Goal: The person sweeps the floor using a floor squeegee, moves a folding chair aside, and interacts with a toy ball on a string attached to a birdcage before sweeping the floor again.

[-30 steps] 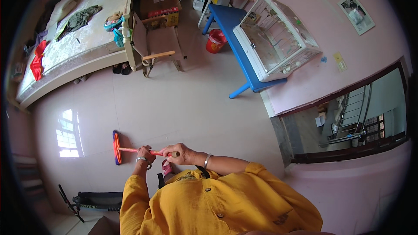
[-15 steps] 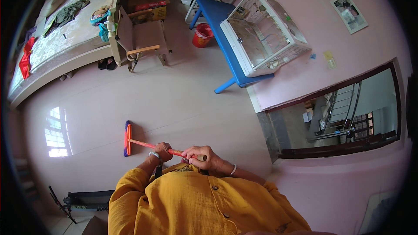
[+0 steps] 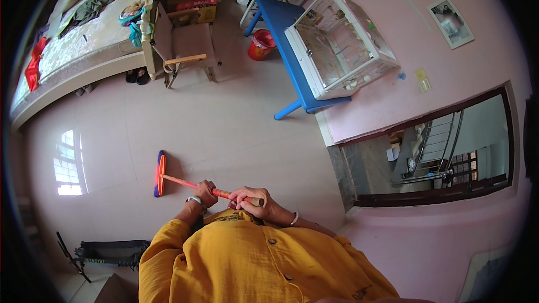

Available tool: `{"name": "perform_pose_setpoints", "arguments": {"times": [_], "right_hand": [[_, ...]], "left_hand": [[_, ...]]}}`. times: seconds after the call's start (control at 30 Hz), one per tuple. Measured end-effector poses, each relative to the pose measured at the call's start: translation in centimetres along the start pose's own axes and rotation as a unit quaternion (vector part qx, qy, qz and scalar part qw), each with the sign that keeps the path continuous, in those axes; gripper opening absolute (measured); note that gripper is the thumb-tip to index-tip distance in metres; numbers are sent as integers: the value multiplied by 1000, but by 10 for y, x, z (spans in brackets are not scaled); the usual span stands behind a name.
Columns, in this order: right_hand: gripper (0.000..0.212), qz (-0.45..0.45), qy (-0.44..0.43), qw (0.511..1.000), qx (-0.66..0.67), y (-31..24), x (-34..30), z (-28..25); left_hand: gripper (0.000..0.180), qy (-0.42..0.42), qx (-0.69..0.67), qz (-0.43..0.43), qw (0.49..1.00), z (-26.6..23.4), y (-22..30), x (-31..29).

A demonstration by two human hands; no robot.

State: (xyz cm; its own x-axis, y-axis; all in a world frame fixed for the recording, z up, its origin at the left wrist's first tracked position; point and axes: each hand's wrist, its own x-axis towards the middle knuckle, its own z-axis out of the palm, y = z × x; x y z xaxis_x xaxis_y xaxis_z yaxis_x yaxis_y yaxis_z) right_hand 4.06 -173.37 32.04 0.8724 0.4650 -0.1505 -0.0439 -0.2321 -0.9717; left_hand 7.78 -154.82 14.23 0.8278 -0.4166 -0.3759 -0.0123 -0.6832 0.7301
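Both my hands grip the red handle of a broom [image 3: 182, 182], whose orange head with dark purple bristles rests on the pale tiled floor to the left. My left hand [image 3: 205, 193] is closed around the shaft, a bracelet on its wrist. Higher up, close to the bare brown end of the handle, my right hand [image 3: 254, 203] is wrapped round it, with a pale bangle on that wrist. The handle runs slantwise in front of my yellow shirt.
At far left is a bed [image 3: 106, 28] with clothes on it, beside a chair [image 3: 191, 50]. A red bucket [image 3: 261, 45] stands by a blue table [image 3: 281, 28] bearing a white cage [image 3: 342, 45]. To the right is a doorway [image 3: 432, 146]; a black folded item [image 3: 109, 252] lies lower left.
The broom head has shifted slightly left and up in the picture, and both hands have moved a little left with the handle. My grip stays the same.
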Motion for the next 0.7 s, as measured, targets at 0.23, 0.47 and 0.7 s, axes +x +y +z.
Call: {"name": "perform_pose_setpoints", "arguments": {"times": [0.23, 0.47, 0.7], "right_hand": [[10, -18, 3, 1000, -21, -7, 4, 7], [10, -21, 10, 1000, -17, -6, 4, 7], [9, -13, 8, 1000, -9, -3, 4, 4]], "left_hand": [[16, 50, -9, 10, 999, 4, -11, -5], [17, 42, -8, 15, 999, 4, -11, -3], [18, 21, -10, 14, 1000, 8, -15, 2]]}}
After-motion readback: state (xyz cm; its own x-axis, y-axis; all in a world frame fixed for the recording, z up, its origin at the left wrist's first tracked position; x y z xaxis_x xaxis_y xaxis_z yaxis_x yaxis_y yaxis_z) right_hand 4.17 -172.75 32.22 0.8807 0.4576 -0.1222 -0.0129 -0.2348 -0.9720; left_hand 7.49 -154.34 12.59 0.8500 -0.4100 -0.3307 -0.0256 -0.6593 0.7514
